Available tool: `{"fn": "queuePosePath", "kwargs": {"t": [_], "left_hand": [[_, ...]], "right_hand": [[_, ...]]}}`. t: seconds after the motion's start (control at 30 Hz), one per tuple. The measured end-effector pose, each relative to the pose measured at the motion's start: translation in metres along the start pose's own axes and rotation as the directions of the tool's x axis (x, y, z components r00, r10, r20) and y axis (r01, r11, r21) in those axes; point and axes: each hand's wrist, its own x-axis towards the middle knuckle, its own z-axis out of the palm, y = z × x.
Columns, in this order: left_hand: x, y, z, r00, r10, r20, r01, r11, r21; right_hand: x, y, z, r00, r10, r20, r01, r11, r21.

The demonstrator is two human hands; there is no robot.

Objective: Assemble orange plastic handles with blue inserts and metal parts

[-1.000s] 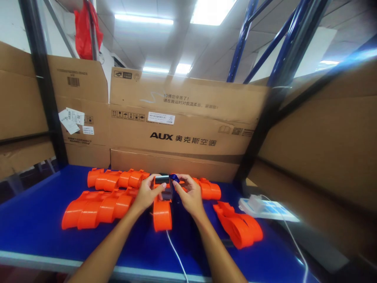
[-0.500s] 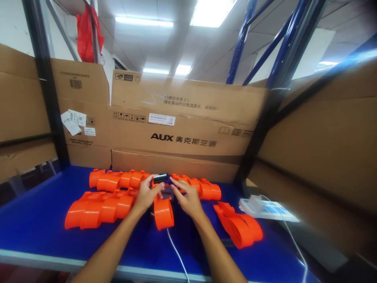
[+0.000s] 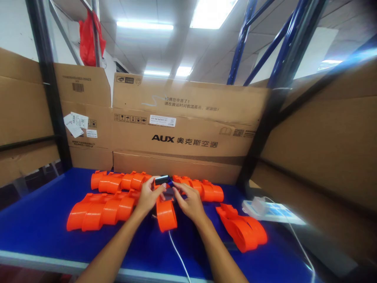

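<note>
Orange part (image 3: 166, 214): centre frame, on blue worktop (image 3: 38, 220).
Left hand (image 3: 149, 196): grips it.
Right hand (image 3: 190, 202): fingers pinch its dark block (image 3: 168, 192).

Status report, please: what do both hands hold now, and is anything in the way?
Left hand and right hand: both grip the small black device above the orange part. White cable runs between the arms. More orange parts lie close alongside.

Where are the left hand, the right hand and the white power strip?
left hand (image 3: 149, 196), head view, on its back.
right hand (image 3: 190, 202), head view, on its back.
white power strip (image 3: 275, 211), head view, on its flat top.
</note>
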Motion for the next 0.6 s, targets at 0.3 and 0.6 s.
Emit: {"fn": "queuePosePath", "kwargs": {"t": [0.3, 0.6], "left_hand": [[0.0017, -0.0028, 0.0004, 0.999, -0.035, 0.021, 0.036, 0.999, -0.020], [0.0070, 0.0046, 0.0072, 0.998, -0.043, 0.056, 0.045, 0.998, -0.035]], "right_hand": [[-0.0011, 0.0095, 0.0014, 0.981, -0.192, -0.016, 0.187, 0.967, -0.174], [0.0002, 0.0043, -0.0003, 0.975, -0.223, -0.007, 0.215, 0.944, -0.249]]}}
